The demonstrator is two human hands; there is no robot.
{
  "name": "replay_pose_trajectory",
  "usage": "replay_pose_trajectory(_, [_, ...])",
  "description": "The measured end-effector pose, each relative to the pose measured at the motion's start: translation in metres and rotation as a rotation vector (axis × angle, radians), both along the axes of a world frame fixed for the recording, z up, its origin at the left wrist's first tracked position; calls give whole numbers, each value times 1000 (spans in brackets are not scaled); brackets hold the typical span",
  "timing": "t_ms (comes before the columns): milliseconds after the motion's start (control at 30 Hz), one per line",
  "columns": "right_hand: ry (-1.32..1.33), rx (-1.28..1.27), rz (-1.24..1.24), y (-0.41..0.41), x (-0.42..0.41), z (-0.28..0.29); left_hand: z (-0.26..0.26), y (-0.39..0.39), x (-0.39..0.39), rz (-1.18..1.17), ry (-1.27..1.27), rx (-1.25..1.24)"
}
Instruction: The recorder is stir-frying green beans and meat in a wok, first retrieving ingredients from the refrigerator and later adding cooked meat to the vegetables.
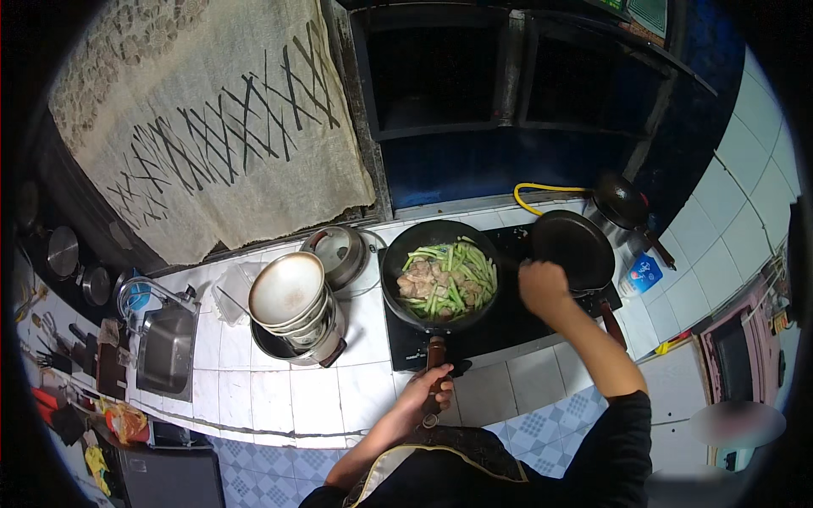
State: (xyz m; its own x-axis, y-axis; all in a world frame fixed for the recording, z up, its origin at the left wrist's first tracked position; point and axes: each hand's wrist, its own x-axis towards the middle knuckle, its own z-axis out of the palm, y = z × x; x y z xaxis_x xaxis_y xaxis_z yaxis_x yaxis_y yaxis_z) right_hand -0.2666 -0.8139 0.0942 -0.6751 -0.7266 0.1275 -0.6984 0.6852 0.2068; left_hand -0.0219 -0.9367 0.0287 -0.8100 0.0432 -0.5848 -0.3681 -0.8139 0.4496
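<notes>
My left hand grips the brown handle of a dark frying pan on the left side of a black cooktop. Cut green vegetable stems and pale chunks of meat fill the pan's middle. Curled and slightly blurred, my right hand hovers just right of that pan's rim. Whether it holds a dark utensil against the black background, I cannot tell. Partly behind this hand, a second dark pan stands on the cooktop's right side.
Stacked bowls sit in a pot left of the cooktop. Behind them is a lidded pot. A steel sink lies further left. A blue-white packet and a wok-like pan stand at right, near a yellow hose.
</notes>
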Motion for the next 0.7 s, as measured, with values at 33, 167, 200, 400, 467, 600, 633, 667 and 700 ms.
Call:
replay_pose_trajectory(33, [-132, 27, -29, -3, 2, -11, 0, 1, 0, 0, 4, -3])
replay_pose_trajectory(167, [-236, -108, 32, 8, 15, -27, -6, 2, -1, 8, 11, 18])
replay_pose_trajectory(200, [-287, -148, 36, 12, 23, -15, -9, 0, 1, 16, 8, 45])
replay_pose_trajectory(400, [-272, -432, -82, 42, 61, -24, -15, -7, 3, 44, 24, 117])
replay_pose_trajectory(467, [-261, -599, -94, 53, 62, -66, -20, -10, 2, 48, 37, 160])
replay_pose_trajectory(600, [-386, -659, -257, 52, 83, -122, -31, -20, 3, 44, 71, 228])
replay_pose_trajectory(633, [-434, -668, -326, 51, 90, -130, -32, -21, 4, 48, 77, 253])
replay_pose_trajectory(667, [-481, -679, -395, 48, 93, -134, -33, -23, 4, 51, 83, 276])
replay_pose_trajectory(700, [-484, -676, -392, 46, 94, -137, -34, -24, 5, 56, 81, 277])
